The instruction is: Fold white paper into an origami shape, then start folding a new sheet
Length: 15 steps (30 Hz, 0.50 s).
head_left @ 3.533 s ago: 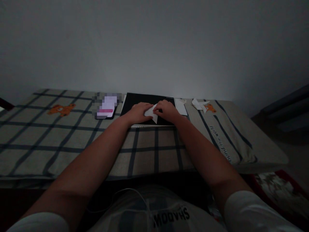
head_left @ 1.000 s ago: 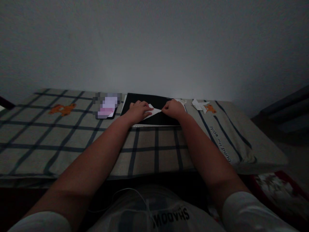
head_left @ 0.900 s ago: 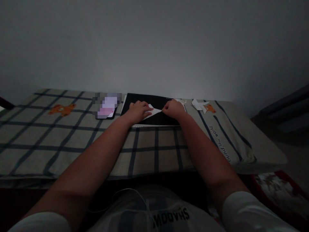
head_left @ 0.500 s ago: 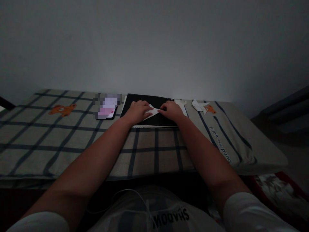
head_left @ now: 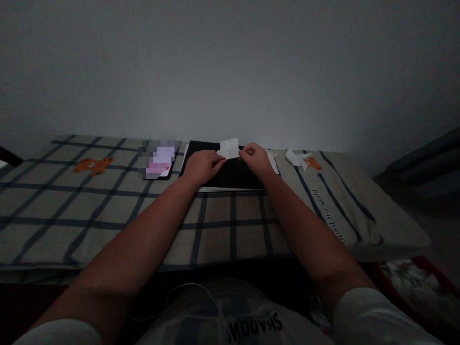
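Note:
A small white sheet of paper (head_left: pixel 229 148) with faint creases is spread out between my hands, tilted up above a black folder or book cover (head_left: pixel 230 176). My left hand (head_left: pixel 203 165) pinches its lower left corner between thumb and fingers. At the lower right corner, my right hand (head_left: pixel 255 157) grips the paper with thumb and forefinger, the other fingers curled. The black cover lies on whitish sheets that show along its edges.
A phone (head_left: pixel 160 160), partly blurred out, lies left of the black cover. Folded white paper pieces (head_left: pixel 297 158) rest at the right. A checked cloth (head_left: pixel 230 225) covers the table, which stands against a grey wall (head_left: pixel 230 72). Below right is a red-rimmed container (head_left: pixel 427 268) with whitish contents.
The paper was a flat folded triangle pressed on the black cover. Now it is opened out into a roughly square sheet and raised, with both hands at its lower corners.

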Tool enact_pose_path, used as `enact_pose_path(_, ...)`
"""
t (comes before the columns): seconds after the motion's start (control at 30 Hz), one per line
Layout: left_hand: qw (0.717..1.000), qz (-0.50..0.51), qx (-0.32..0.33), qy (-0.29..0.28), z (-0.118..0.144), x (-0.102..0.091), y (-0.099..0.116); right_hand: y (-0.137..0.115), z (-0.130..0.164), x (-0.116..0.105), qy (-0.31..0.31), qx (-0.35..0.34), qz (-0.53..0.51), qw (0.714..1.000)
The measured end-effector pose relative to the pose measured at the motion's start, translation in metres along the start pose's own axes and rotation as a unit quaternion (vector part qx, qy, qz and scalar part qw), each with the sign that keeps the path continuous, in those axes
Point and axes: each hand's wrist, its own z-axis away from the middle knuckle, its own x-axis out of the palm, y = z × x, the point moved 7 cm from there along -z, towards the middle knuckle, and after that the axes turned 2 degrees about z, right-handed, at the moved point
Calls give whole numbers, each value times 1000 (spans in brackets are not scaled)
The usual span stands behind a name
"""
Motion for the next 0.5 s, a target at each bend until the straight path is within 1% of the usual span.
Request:
enact_pose_path(0.07,998,57,-13,33,1,-4,0,-3,1,0,15,-22,-35,999)
enact_pose_path(0.1,994,99,-23,51,1,-6,0,-6,2,0,21,-44,-44,998)
enact_pose_path(0.17,976,196,-53,82,1,-9,-1,-14,5,1,19,-104,-47,993)
enact_pose_path(0.27,931,334,-115,92,0,-4,-3,-29,14,7,-18,-190,-6,982)
enact_pose_path(0.33,896,407,-154,90,-1,3,-7,-36,20,13,-45,-228,37,972)
enact_pose_path(0.4,863,464,-175,93,-1,9,-12,-41,25,17,-63,-262,65,961)
enact_pose_path(0.5,823,527,-189,94,-2,17,-21,-45,31,20,-84,-309,78,944)
